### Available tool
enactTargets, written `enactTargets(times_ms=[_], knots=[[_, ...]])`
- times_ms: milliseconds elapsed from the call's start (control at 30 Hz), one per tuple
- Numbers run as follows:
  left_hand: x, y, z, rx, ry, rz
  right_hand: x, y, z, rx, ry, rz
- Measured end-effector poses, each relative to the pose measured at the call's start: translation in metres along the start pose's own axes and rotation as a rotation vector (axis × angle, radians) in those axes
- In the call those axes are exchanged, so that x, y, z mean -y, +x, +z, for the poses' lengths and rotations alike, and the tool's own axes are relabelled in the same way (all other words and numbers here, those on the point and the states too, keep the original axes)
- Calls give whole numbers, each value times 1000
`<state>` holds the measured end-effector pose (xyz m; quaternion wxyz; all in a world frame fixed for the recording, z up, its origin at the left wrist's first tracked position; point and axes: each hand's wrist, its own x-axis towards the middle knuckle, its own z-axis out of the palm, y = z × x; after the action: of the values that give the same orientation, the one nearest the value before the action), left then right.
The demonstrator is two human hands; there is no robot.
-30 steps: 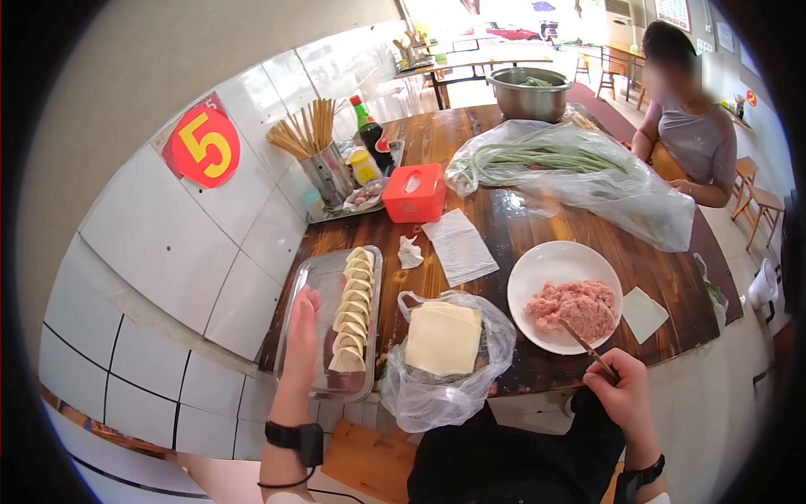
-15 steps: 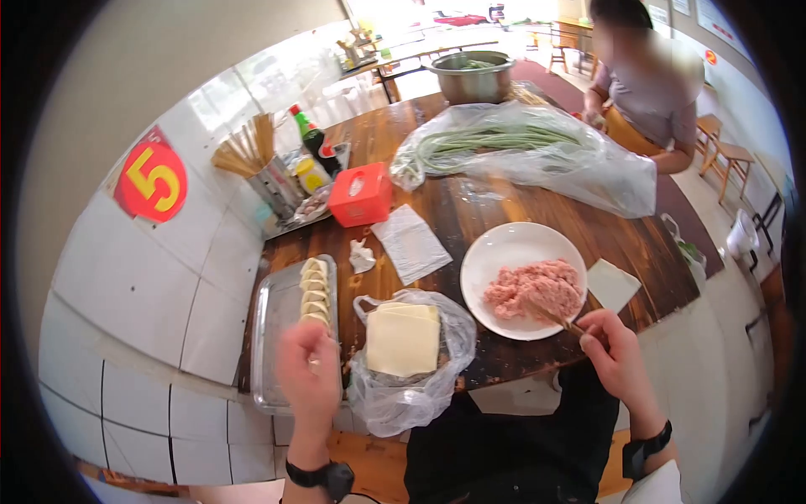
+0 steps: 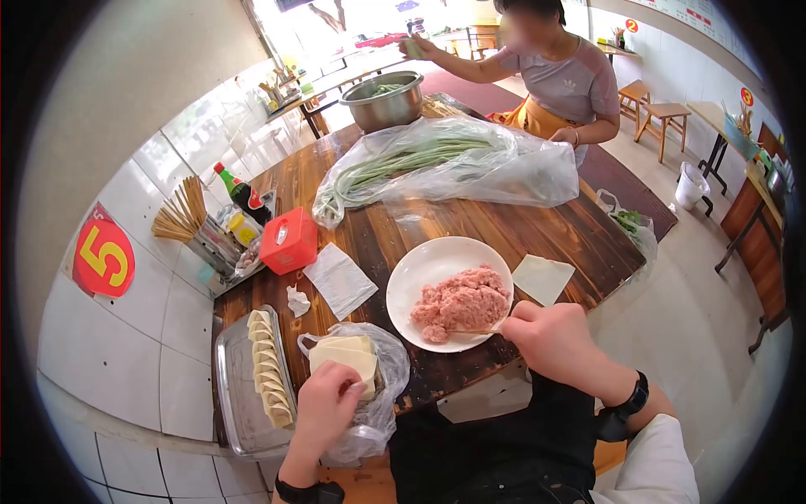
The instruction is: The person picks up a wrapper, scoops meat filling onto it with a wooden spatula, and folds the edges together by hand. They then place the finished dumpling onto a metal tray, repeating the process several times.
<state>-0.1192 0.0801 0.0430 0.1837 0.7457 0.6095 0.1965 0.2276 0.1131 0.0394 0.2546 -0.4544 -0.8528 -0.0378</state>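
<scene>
Left hand at wrapper stack, right hand working minced meat with a thin utensil

Left hand (image 3: 330,405): fingers curled, narrow, at the near edge of the square wrappers (image 3: 344,351); can't tell if it pinches one. Wrappers are stacked on a crumpled plastic bag (image 3: 395,361) at the near edge of the wooden table (image 3: 369,244).

Right hand (image 3: 550,338): closed around a thin wooden utensil (image 3: 475,331), tip at a small lump of the minced meat (image 3: 470,301). Meat sits in the white plate (image 3: 405,281), right of the wrappers. Pale square sheet (image 3: 543,280) lies just beside the plate, on its right.

Metal tray (image 3: 232,399) on the left, one row of folded dumplings (image 3: 269,370) along its right side. Behind the wrappers: flat napkin (image 3: 340,281), crumpled tissue (image 3: 297,301), red tissue box (image 3: 290,241). Dark bottle (image 3: 245,198) and a metal holder (image 3: 214,245) of chopsticks (image 3: 180,214) near the wall.

Far side: long green vegetables (image 3: 411,166) in a clear bag (image 3: 541,175), metal pot (image 3: 384,105) behind. Another person (image 3: 567,84) there, one arm out past the pot, something pale green in the raised hand (image 3: 420,48).
</scene>
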Motion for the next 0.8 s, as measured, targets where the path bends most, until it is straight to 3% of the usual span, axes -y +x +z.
enactTargets(times_ms=[100, 167, 200, 233, 300, 400, 500, 533, 633, 700, 800], knots=[[24, 1, 2, -146, -217, -57, 3, 5, 2, -67, 24, 23], [32, 6, -2, -388, -882, -166, 8, 8, 6, -114, 31, 46], [34, 3, -12, -289, -1210, -157, 12, 6, 10, -49, 7, 11], [25, 2, -20, -288, -1211, -156, 15, 5, 13, 18, -16, -25], [10, -3, -32, -369, -1761, -216, 16, 3, 11, 47, -32, -2], [-19, -16, -35, -338, -1897, -132, 5, 5, 2, 38, 96, 124], [-54, -29, -21, -321, -1939, -186, 2, 7, -4, -69, 143, 128], [-60, -30, -11, -322, -1944, -191, 1, 8, -6, -19, 83, 114], [-71, -47, 22, 49, -2197, -69, -8, 5, 6, 104, -6, 101], [-80, -60, 47, 99, -2127, -243, -12, 7, -2, 72, 28, 98], [-99, -62, 83, 246, -2526, -283, -14, 12, -10, 3, 80, 32]])
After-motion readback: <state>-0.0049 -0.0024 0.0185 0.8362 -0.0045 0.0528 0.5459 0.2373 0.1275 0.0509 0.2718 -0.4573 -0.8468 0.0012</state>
